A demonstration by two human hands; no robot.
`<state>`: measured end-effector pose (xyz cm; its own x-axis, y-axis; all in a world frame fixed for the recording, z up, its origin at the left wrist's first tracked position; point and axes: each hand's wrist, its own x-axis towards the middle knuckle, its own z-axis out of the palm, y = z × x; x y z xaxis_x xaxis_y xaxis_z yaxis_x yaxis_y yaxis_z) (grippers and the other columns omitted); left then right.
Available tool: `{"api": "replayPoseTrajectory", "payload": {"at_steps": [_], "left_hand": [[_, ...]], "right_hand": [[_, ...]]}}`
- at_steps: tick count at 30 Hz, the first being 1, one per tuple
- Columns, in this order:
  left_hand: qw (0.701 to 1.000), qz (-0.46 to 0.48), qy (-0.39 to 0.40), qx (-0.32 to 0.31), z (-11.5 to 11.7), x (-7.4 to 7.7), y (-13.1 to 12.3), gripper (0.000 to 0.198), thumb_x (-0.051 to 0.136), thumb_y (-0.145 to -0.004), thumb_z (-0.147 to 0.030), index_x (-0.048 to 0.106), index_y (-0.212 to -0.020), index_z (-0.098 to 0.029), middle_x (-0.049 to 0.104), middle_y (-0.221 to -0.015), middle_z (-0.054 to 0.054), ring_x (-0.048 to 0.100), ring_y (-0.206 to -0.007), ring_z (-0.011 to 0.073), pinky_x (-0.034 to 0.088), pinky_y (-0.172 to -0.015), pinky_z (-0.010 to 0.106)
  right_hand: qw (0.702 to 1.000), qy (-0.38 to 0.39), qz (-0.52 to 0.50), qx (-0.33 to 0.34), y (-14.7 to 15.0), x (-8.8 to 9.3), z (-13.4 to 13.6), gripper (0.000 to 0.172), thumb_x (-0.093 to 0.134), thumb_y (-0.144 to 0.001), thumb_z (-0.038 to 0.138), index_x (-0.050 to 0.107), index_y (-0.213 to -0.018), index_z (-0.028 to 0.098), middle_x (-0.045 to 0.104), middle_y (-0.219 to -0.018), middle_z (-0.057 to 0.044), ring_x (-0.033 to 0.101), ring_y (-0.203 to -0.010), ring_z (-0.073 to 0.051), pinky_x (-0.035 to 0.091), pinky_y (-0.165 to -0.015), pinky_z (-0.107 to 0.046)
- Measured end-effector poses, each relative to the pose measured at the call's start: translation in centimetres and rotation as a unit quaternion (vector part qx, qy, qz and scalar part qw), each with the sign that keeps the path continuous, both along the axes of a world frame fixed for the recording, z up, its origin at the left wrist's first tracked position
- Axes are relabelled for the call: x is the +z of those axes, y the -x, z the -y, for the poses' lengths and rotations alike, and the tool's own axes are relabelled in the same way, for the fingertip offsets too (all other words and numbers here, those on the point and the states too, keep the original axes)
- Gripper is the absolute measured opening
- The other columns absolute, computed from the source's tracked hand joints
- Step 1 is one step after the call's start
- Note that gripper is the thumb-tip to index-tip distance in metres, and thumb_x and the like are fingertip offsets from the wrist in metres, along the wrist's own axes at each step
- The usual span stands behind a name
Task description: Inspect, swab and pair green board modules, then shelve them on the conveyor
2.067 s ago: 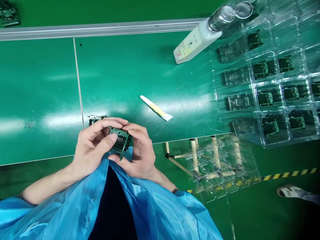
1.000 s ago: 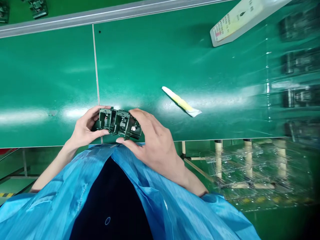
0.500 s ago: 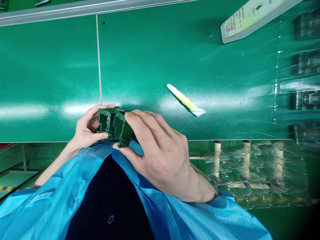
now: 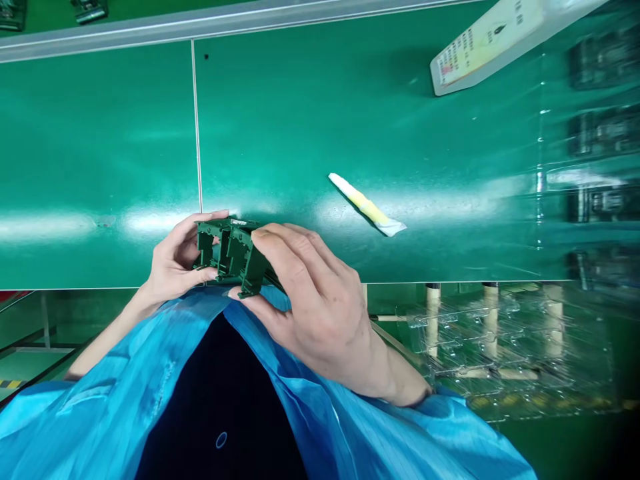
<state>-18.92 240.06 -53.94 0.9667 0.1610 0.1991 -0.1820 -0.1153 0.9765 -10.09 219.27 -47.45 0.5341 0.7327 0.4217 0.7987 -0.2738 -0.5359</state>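
Observation:
Between my two hands, close to the table's front edge, is a dark green plastic housing [image 4: 231, 255] with slotted, stepped walls and open gaps. My left hand [image 4: 177, 257] grips its left end, fingers behind and thumb along the lower front. On the right end, my right hand [image 4: 313, 307] holds it with the fingertips on the top and the thumb at the lower corner. The right hand hides part of that end. Beyond the right hand, a white and yellow rolled wrapper [image 4: 367, 205] lies on the green table [image 4: 280, 120].
A translucent bottle with a printed label [image 4: 477, 50] stands at the back right. Dark parts in clear trays [image 4: 605, 133] line the right side. Below the table edge are stacked clear plastic trays [image 4: 505, 340] over a pale rack. A metal rail [image 4: 150, 30] runs along the back.
The view has shifted slightly, so the bottle, wrapper and trays appear a little lower and further left. Both hands keep their hold on the housing, which has hardly moved.

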Motion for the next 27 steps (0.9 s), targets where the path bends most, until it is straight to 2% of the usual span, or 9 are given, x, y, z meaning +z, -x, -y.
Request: {"api": "replayPoseTrajectory", "payload": {"at_steps": [6, 10, 12, 14, 16, 18, 22, 25, 27], "left_hand": [[0.999, 0.001, -0.047, 0.004, -0.4, -0.2, 0.0, 0.069, 0.087, -0.076, -0.04, 0.058, -0.136, -0.023, 0.067, -0.133, 0.016, 0.066, -0.12, 0.0261, 0.062, -0.084, 0.027], [0.997, 0.004, -0.073, 0.009, -0.6, 0.3, 0.1, 0.068, 0.085, -0.078, -0.04, 0.057, -0.138, -0.024, 0.067, -0.131, 0.015, 0.066, -0.119, 0.0251, 0.061, -0.086, 0.029], [0.991, 0.009, -0.131, 0.027, -0.8, 1.1, 0.1, 0.067, 0.083, -0.079, -0.042, 0.057, -0.139, -0.026, 0.069, -0.129, 0.013, 0.067, -0.115, 0.0251, 0.061, -0.088, 0.033], [0.969, 0.042, -0.238, 0.052, -0.9, 2.2, 0.1, 0.074, 0.085, -0.076, -0.044, 0.055, -0.142, -0.029, 0.07, -0.125, 0.011, 0.068, -0.111, 0.0257, 0.061, -0.086, 0.035], [0.929, 0.076, -0.355, 0.075, -0.8, 3.7, 0.1, 0.085, 0.088, -0.071, -0.048, 0.053, -0.145, -0.031, 0.071, -0.119, 0.01, 0.067, -0.102, 0.026, 0.059, -0.08, 0.036], [0.893, 0.074, -0.435, 0.09, -0.5, 5.1, 0.1, 0.089, 0.087, -0.069, -0.053, 0.05, -0.148, -0.032, 0.07, -0.113, 0.01, 0.065, -0.091, 0.025, 0.056, -0.072, 0.036], [0.871, 0.053, -0.482, 0.08, 0.2, 6.8, -0.1, 0.088, 0.084, -0.072, -0.055, 0.048, -0.149, -0.033, 0.067, -0.103, 0.01, 0.059, -0.08, 0.0234, 0.05, -0.065, 0.035], [0.871, 0.054, -0.484, 0.069, 0.3, 7.0, -0.1, 0.087, 0.084, -0.072, -0.054, 0.049, -0.149, -0.032, 0.067, -0.102, 0.01, 0.058, -0.078, 0.0227, 0.049, -0.065, 0.036], [0.873, 0.052, -0.479, 0.07, 0.4, 7.0, 0.0, 0.086, 0.085, -0.073, -0.052, 0.049, -0.149, -0.033, 0.067, -0.102, 0.009, 0.058, -0.078, 0.0221, 0.049, -0.064, 0.035]], "right_hand": [[0.999, -0.038, -0.019, 0.0, -0.2, -1.0, -0.2, 0.034, 0.057, -0.098, 0.026, 0.052, -0.129, 0.012, 0.069, -0.124, -0.015, 0.067, -0.112, -0.027, 0.062, -0.096, -0.044], [0.996, -0.067, -0.051, 0.01, -0.2, -1.5, -0.1, 0.043, 0.06, -0.096, 0.023, 0.049, -0.134, 0.008, 0.067, -0.127, -0.018, 0.064, -0.12, -0.028, 0.059, -0.101, -0.046], [0.992, -0.09, -0.091, 0.018, -0.5, -2.4, -0.1, 0.051, 0.063, -0.094, 0.023, 0.045, -0.14, 0.01, 0.063, -0.133, -0.019, 0.06, -0.127, -0.029, 0.056, -0.106, -0.049], [0.979, -0.127, -0.154, 0.034, -0.8, -4.0, -0.4, 0.06, 0.065, -0.092, 0.027, 0.038, -0.146, 0.015, 0.06, -0.139, -0.018, 0.056, -0.134, -0.028, 0.052, -0.109, -0.05], [0.957, -0.168, -0.229, 0.056, -1.0, -5.9, -0.9, 0.067, 0.063, -0.092, 0.033, 0.031, -0.149, 0.02, 0.057, -0.142, -0.017, 0.053, -0.137, -0.027, 0.049, -0.112, -0.049], [0.93, -0.217, -0.286, 0.077, -1.1, -7.6, -1.4, 0.066, 0.059, -0.093, 0.038, 0.027, -0.148, 0.021, 0.055, -0.143, -0.016, 0.051, -0.139, -0.025, 0.047, -0.113, -0.049], [0.897, -0.275, -0.336, 0.087, -0.5, -9.4, -2.2, 0.061, 0.052, -0.096, 0.053, 0.028, -0.143, 0.021, 0.055, -0.142, -0.018, 0.052, -0.139, -0.024, 0.045, -0.113, -0.049], [0.903, -0.245, -0.346, 0.072, 0.0, -9.5, -2.2, 0.067, 0.046, -0.096, 0.064, 0.025, -0.143, 0.022, 0.055, -0.143, -0.019, 0.054, -0.138, -0.024, 0.045, -0.114, -0.049], [0.905, -0.24, -0.343, 0.068, 0.2, -9.2, -2.0, 0.068, 0.045, -0.095, 0.065, 0.023, -0.143, 0.021, 0.055, -0.143, -0.019, 0.053, -0.138, -0.023, 0.045, -0.114, -0.049]]}}
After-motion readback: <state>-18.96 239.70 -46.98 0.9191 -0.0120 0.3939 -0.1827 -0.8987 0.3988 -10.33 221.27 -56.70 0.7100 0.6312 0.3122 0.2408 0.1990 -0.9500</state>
